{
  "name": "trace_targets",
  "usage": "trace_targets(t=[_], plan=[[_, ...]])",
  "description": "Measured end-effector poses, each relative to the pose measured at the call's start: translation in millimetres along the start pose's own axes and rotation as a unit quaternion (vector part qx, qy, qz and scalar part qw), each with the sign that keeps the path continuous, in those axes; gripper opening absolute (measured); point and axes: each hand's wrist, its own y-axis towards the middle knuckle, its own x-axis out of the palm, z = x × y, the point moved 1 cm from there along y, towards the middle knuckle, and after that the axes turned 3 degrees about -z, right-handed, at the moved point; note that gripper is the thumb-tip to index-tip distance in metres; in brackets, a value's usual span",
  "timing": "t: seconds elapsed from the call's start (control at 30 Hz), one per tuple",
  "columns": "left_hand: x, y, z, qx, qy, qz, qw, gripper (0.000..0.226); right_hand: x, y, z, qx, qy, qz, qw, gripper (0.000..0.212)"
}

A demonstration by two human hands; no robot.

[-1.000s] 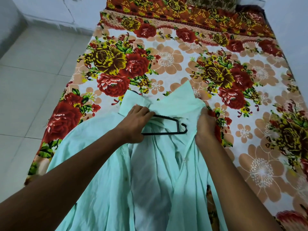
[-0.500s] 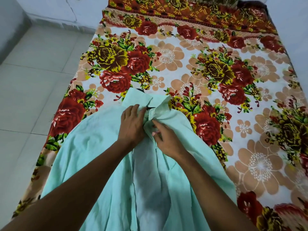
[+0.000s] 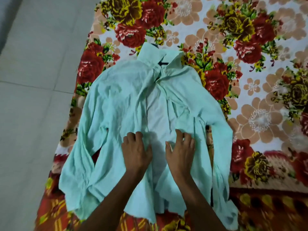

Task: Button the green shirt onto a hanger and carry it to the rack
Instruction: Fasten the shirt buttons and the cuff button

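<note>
A: What is way over on the left side?

B: The gray tile floor (image 3: 33, 97). Next to it is the bed, with a big flower sheet (image 3: 250, 114) on it. The flowers are red, yellow and tan.

A: Where is the green shirt (image 3: 116, 100)?

B: It lies flat on the flower sheet, front side up, in the middle of the picture. Its collar (image 3: 150, 51) points away from the person. 1 sleeve lies down the left side and 1 sleeve lies down the right side. The bottom edge is close to the person.

A: Is the front of the shirt closed?

B: Just under the collar the 2 front edges meet. Lower down they are apart, and the pale inside of the shirt shows between them.

A: Can you see the hanger (image 3: 164, 63)?

B: Only a little bit. A thin black piece shows in the neck gap under the collar. The rest is hidden under the cloth.

A: What is the left hand (image 3: 135, 151) doing?

B: It rests on the left front of the shirt, low down. Its fingers are bent a bit and pressing on the cloth. I cannot tell if they pinch it.

A: And the right hand (image 3: 180, 151)?

B: It rests on the right front, just beside the open strip. Its fingers are spread a little, with the tips bent down into the cloth. The 2 hands are near each other but do not touch.
</note>
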Motion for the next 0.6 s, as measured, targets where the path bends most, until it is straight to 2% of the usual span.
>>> trace_targets(t=[0.07,0.17,0.27,0.37,0.47,0.53,0.6], plan=[[4.0,-26.6,-0.1,-0.016,0.004,-0.039,0.999,0.029,3.2,-29.7,5.3,0.047,0.053,-0.064,0.995,0.053],[10.3,-50.4,2.2,-0.048,0.057,-0.102,0.992,0.032,5.7,-61.7,11.6,0.071,0.05,-0.142,0.986,0.043],[15.6,-61.8,2.7,-0.08,0.091,-0.143,0.982,0.042,6.3,-71.9,21.0,0.06,0.098,-0.143,0.983,0.025],[17.7,-69.6,3.4,-0.109,0.066,-0.158,0.979,0.03,4.0,-75.4,35.3,0.058,0.133,-0.138,0.98,0.015],[18.1,-82.3,6.1,-0.1,0.034,-0.117,0.988,0.014,-7.8,-90.3,44.5,0.012,0.138,-0.087,0.986,0.01],[15.8,-94.9,8.5,-0.055,0.004,-0.046,0.997,0.009,-18.2,-103.5,45.2,-0.041,0.148,-0.024,0.988,0.008],[13.6,-114.4,14.8,-0.008,-0.032,0.022,0.999,0.009,-25.3,-119.9,46.1,-0.061,0.198,-0.006,0.978,0.007]])
